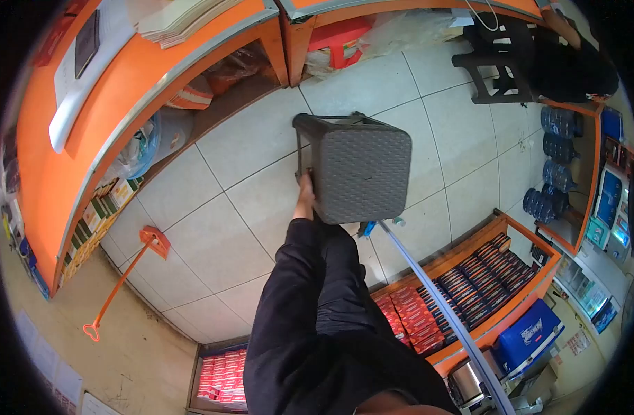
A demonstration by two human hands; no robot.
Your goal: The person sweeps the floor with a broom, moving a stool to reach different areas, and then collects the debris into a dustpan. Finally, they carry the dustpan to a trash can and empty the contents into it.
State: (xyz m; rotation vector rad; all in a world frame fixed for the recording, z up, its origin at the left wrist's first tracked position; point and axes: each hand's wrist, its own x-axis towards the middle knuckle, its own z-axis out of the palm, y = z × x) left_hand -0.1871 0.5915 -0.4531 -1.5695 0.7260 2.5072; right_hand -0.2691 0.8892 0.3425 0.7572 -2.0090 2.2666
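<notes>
My left hand (pixel 305 198) reaches forward to the left side of a dark grey plastic stool (pixel 364 173). Its fingers are partly hidden but appear closed on the stool's side. The stool's woven-pattern seat faces me, and some of its legs show at the far left. To the right of the stool slants a long pale-blue handle (pixel 438 297), with a blue end (pixel 367 227) near the floor by the stool's near edge. My right hand does not show. A small patch of skin at the bottom edge cannot be made out.
An orange dustpan (pixel 155 242) with a long handle lies left. Orange counters (pixel 158 76) curve along the left and top. Boxed goods fill an orange-edged shelf (pixel 497 223) at right. A person in black (pixel 566 66) is beside another dark stool (pixel 493 72); water jugs (pixel 558 149) stand nearby.
</notes>
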